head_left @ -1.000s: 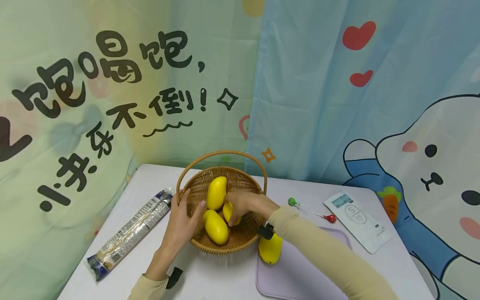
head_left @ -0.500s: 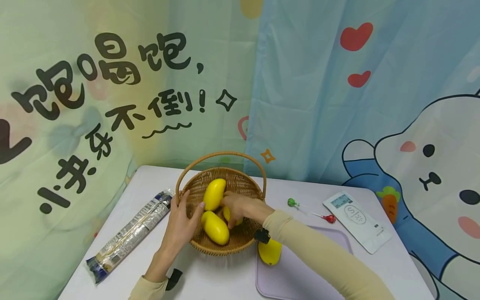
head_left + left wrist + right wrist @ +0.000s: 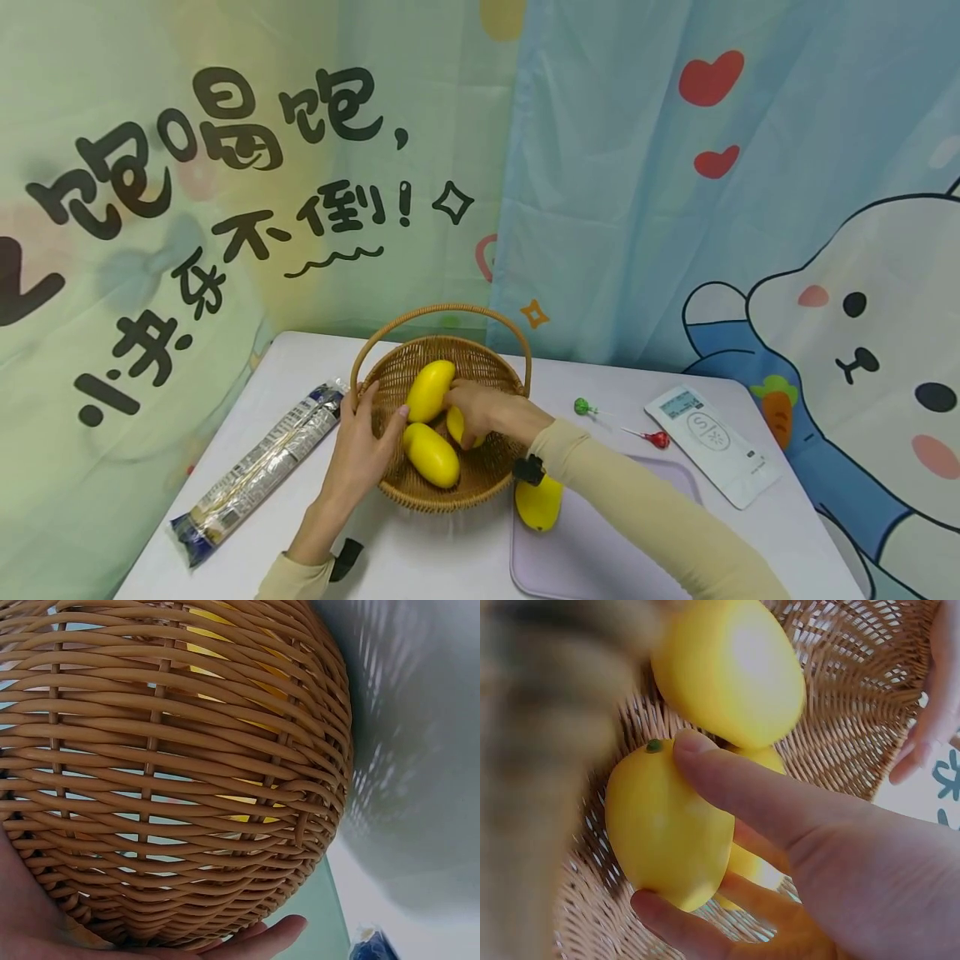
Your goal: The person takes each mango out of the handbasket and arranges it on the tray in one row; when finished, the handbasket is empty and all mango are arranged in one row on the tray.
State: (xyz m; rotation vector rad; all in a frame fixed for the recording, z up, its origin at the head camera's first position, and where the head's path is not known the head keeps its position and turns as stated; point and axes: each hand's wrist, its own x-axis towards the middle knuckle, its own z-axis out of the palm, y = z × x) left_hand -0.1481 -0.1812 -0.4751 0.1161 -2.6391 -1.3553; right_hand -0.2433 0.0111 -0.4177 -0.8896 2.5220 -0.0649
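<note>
A wicker basket (image 3: 480,475) with a tall arched handle holds yellow mangoes. My left hand (image 3: 362,450) grips its left rim, thumb on the inside and fingers along the outer weave; the left wrist view shows the fingers (image 3: 262,941) against the wall. Inside the basket, my right hand (image 3: 480,408) holds one mango (image 3: 667,825) between thumb and curled fingers, its green stem tip visible. In the head view that hand partly covers this mango. Two more lie to its left, an upper mango (image 3: 431,392) leaning right and a lower mango (image 3: 431,455).
Another mango (image 3: 538,504) lies at the corner of a lilac tray (image 3: 585,550), partly behind the right wrist. A long shiny packet (image 3: 258,475) lies at left. A green lollipop (image 3: 583,407), a red lollipop (image 3: 660,439) and a white pouch (image 3: 712,446) lie at right.
The upper mango in the basket has shifted slightly down and left and leans more to the right. The right hand has moved only slightly within the basket. The left hand keeps its grip.
</note>
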